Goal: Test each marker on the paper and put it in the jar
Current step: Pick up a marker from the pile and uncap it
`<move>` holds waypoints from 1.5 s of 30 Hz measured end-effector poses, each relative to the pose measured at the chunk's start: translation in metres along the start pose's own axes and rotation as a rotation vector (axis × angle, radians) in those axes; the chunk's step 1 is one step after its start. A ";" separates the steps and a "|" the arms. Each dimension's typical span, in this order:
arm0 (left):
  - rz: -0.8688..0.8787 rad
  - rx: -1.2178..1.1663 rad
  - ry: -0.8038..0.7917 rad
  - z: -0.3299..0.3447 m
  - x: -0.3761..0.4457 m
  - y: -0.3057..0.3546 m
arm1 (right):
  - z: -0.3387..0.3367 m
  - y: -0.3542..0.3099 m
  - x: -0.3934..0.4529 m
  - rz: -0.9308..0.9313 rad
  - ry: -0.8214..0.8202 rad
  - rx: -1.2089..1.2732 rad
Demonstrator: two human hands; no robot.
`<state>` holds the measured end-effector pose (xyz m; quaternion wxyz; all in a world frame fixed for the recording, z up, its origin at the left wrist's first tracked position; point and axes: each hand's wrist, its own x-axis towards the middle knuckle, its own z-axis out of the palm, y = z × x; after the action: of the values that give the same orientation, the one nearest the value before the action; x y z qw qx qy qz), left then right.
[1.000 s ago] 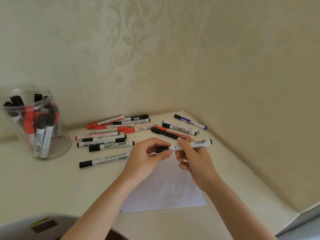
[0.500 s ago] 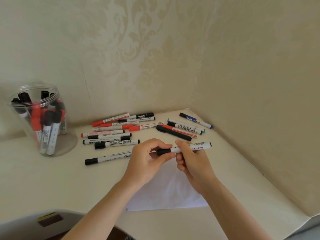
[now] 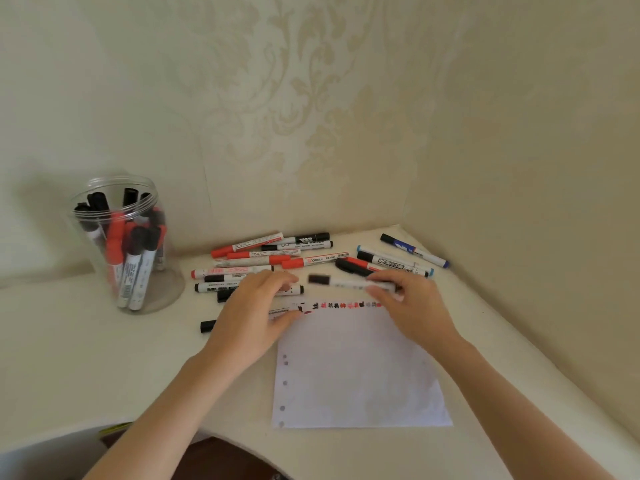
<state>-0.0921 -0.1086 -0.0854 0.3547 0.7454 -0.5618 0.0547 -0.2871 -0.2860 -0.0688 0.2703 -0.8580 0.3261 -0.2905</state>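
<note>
Right hand [image 3: 415, 308] fingers pinch capped black marker [image 3: 346, 282]; left hand [image 3: 256, 313] loosely spread, empty. Clear plastic cylindrical jar [image 3: 131, 289]. One punched white paper [image 3: 356, 375]. Loose markers [image 3: 270, 261] overlap; count unclear.

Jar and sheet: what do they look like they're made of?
Jar: clear, glossy, likely plastic; the markers inside show through the wall, and the rim looks thin and ribbed. Glass can't be ruled out. Sheet: matte white paper, with punched holes down its left edge and ink marks along the top.

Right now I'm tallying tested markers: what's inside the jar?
The clear jar holds upright markers with black and red caps. An exact count isn't possible: those in front cover the ones behind.
</note>
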 end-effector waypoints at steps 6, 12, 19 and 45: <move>-0.064 0.271 -0.005 -0.012 -0.034 -0.034 | 0.004 0.030 0.024 0.132 0.097 -0.267; -0.097 0.271 -0.008 -0.011 -0.037 -0.046 | 0.019 0.038 0.030 0.146 0.088 -0.439; -0.116 0.075 -0.023 -0.011 -0.029 -0.022 | 0.018 0.015 0.017 0.058 0.203 -0.073; 0.085 -0.342 -0.450 0.035 -0.009 0.076 | -0.002 -0.020 -0.055 0.300 -0.331 0.767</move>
<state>-0.1734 -0.1307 -0.0800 0.3391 0.6437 -0.6583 -0.1930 -0.3146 -0.2340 -0.0718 0.6570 -0.6737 0.2680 -0.2067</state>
